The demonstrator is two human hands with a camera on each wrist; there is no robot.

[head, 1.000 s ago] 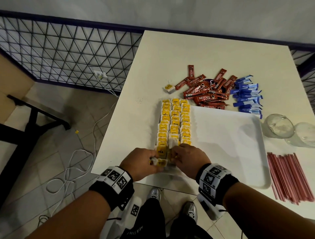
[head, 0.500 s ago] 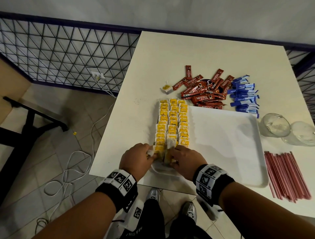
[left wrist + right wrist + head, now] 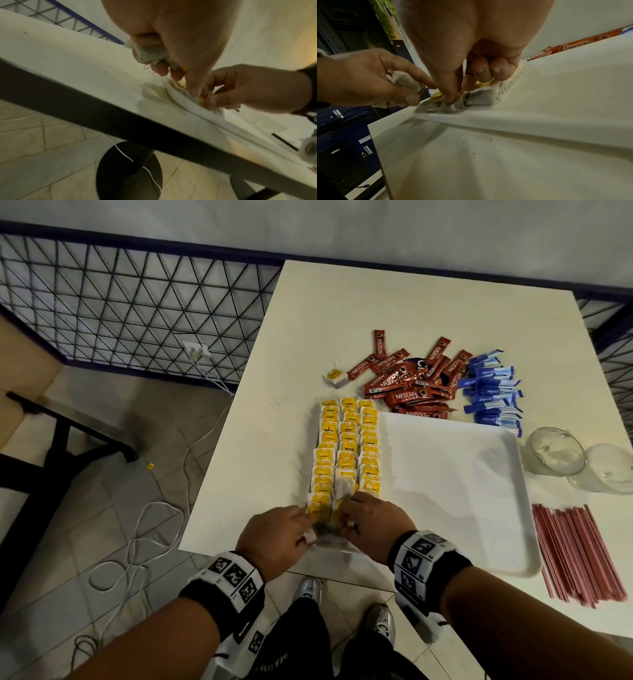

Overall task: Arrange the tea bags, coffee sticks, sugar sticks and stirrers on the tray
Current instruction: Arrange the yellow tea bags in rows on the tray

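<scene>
Three rows of yellow-tagged tea bags (image 3: 347, 445) fill the left side of the white tray (image 3: 455, 491). Both hands work at the rows' near end. My left hand (image 3: 301, 520) grips spare tea bags (image 3: 149, 56) in its curled fingers, also seen in the right wrist view (image 3: 406, 81). My right hand (image 3: 349, 515) pinches a tea bag (image 3: 452, 104) at the tray's near rim (image 3: 505, 117). Red coffee sticks (image 3: 411, 385), blue sugar sticks (image 3: 489, 395) and red stirrers (image 3: 579, 556) lie on the table off the tray.
One stray tea bag (image 3: 335, 376) lies left of the coffee pile. Two glass cups (image 3: 553, 455) stand right of the tray. The table's near edge (image 3: 120, 121) runs just under my hands; cables (image 3: 144, 529) trail on the floor below.
Both hands stay at the near end of the tea bag rows, shifting slightly as they set bags into line. The view has drifted a little.
</scene>
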